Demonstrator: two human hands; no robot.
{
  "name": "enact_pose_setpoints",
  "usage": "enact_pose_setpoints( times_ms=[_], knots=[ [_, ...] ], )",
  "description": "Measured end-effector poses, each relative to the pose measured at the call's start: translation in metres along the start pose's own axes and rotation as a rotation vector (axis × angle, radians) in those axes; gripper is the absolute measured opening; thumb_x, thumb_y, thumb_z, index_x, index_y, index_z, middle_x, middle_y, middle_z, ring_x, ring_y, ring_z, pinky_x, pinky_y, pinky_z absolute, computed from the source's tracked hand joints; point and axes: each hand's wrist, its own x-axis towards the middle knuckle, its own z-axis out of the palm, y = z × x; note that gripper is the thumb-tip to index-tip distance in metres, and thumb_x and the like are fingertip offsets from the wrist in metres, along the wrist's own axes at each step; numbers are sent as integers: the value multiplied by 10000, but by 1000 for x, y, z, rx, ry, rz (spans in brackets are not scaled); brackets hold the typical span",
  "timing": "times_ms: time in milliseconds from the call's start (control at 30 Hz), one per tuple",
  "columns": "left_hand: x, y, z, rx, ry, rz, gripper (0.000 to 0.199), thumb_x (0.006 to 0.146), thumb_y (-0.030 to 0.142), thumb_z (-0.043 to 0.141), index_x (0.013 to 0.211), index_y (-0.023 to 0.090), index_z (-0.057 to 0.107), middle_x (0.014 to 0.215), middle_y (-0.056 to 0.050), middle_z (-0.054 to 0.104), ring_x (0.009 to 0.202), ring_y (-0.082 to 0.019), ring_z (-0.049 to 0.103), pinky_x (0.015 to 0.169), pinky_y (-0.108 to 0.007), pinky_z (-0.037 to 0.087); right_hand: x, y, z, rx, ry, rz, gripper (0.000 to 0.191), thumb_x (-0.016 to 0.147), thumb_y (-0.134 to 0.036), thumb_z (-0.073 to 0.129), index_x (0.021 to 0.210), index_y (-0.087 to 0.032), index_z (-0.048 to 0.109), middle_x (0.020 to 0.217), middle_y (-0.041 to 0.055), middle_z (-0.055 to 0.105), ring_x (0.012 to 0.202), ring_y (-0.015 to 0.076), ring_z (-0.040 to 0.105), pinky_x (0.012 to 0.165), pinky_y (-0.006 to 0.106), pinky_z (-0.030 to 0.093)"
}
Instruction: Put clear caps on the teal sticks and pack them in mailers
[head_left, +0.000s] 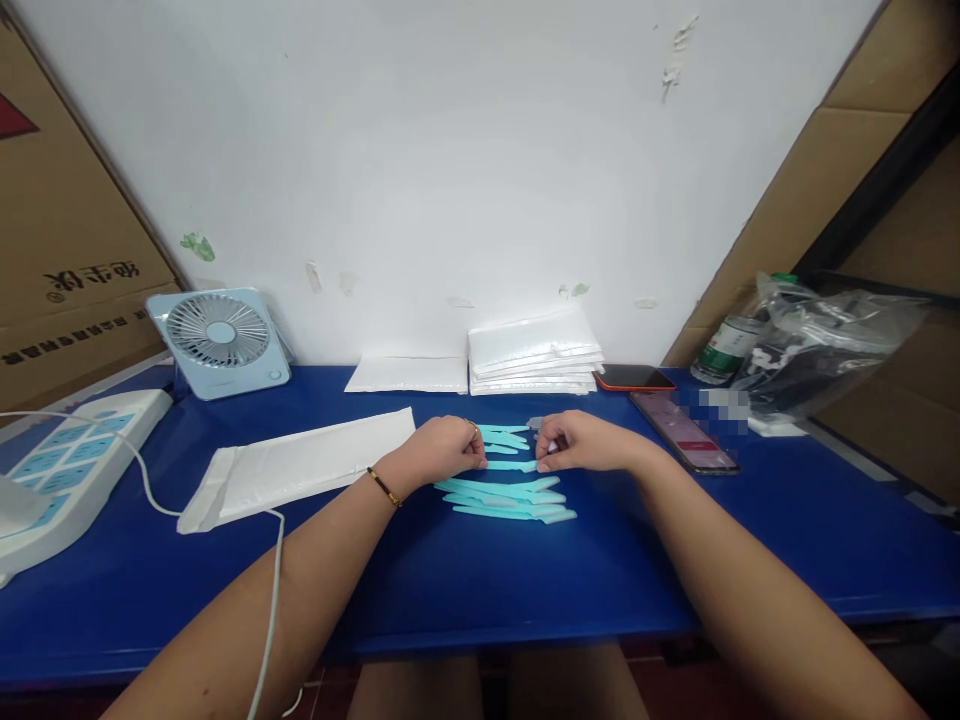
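A turquoise eyebrow razor (512, 466) lies crosswise between my two hands. My left hand (448, 447) pinches its left end. The fingers of my right hand (583, 441) are closed at its other end, by the blade. Closer to me, several more turquoise razors (501, 498) lie loosely side by side on the blue table. Beyond the held one is another small group of razors (501, 436), partly covered by my left hand. A small translucent piece (535, 423) shows beside my right fingertips; I cannot make out what it is.
A white padded envelope (300, 465) lies left of my hands. More envelopes (534, 350) are stacked against the wall. A small fan (219, 340) and a power strip (82, 460) with a cable stand left. Phones (686, 432), a bottle (726, 348) and a plastic bag (817, 350) are right.
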Motion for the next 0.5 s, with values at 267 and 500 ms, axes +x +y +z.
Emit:
enact_pose_setpoints(
  times_ms=[267,500],
  knots=[
    [5,-16,-6,175,156,-52,131,750,324,601,748,215,673,759,2,678,705,-153,589,584,-245,347,-1,21,-8,-43,247,139,211,703,-377,669,760,-175,695,777,41,640,670,154,553,593,253,389],
    [0,-6,-6,25,113,21,209,748,409,595,772,216,672,792,-1,672,700,-143,576,557,-225,357,-11,-3,-11,5,23,-5,288,658,-441,713,792,-186,712,809,33,629,697,150,551,593,241,401]
  ],
)
